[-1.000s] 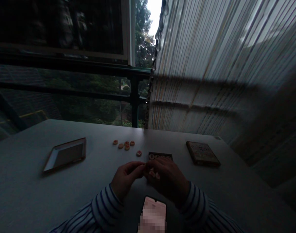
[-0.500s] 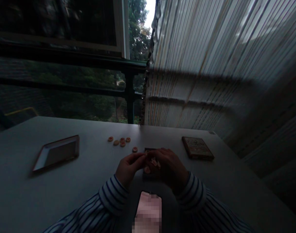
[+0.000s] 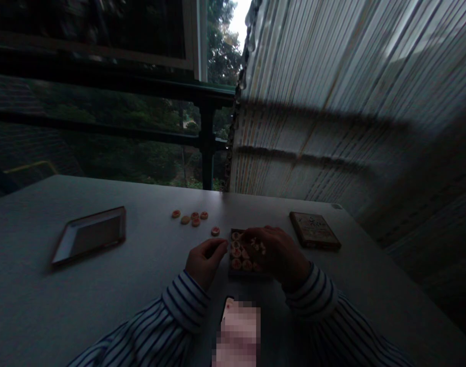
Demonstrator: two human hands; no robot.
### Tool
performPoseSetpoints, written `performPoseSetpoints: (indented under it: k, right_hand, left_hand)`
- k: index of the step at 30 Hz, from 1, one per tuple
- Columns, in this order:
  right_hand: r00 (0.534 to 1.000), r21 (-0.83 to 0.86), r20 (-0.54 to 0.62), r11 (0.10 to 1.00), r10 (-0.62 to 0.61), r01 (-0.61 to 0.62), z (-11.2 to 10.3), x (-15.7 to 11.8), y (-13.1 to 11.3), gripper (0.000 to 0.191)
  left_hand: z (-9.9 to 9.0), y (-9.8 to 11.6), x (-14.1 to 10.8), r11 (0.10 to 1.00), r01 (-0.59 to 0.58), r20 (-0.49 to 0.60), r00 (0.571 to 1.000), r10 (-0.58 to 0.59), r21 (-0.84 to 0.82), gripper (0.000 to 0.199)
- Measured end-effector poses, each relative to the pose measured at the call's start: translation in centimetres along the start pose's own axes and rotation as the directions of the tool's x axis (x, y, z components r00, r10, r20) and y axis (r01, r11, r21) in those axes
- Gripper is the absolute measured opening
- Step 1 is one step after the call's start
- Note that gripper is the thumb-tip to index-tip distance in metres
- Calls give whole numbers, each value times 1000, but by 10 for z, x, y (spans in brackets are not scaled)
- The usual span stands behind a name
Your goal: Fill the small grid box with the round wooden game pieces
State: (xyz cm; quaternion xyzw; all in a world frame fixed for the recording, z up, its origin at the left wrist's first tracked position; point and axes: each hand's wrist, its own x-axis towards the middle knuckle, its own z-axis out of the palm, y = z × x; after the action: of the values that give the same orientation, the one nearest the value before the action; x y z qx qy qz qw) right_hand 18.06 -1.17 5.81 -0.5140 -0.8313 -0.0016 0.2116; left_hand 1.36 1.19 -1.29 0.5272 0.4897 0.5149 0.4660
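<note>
An open box stands in front of me, holding several round Chinese chess pieces with red marks, laid in rows. Over its right part lies my right hand, fingers bent down, fingertips at a piece in the far left corner. It covers many of the pieces, and its thumb is hidden. Just left of the box, my left hand has thumb and forefinger pinched together; whether anything is between them does not show. One loose chess piece lies beyond the left hand on the white table.
Several more loose chess pieces lie farther back. A shallow open tray or lid is at left, a flat printed box at right. A phone lies near me. Behind the table are a railing and a striped curtain.
My hands were together over the box; now they have parted, left hand to the left and right hand slightly right. More rows of pieces show. The view has shifted slightly.
</note>
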Motion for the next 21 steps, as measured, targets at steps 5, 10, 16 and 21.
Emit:
performPoseSetpoints:
  k: [5, 10, 16, 21]
  right_hand:
    - [999, -5, 10, 999, 33, -33, -3, -1, 15, 16]
    - [995, -46, 64, 996, 74, -71, -1, -1, 29, 16]
    - [985, -73, 122, 991, 122, -114, 5, 1, 38, 14]
    - [977, -83, 148, 986, 152, -141, 8, 1, 42, 17]
  left_hand:
    - [-1, -8, 0, 987, -62, 35, 998, 58, 149, 24]
    - [0, -13, -1, 973, -83, 91, 994, 65, 216, 27]
    - [-1, -12, -2, 964, -103, 128, 989, 74, 244, 26]
    - [-1, -13, -1, 964, -113, 138, 987, 81, 240, 26]
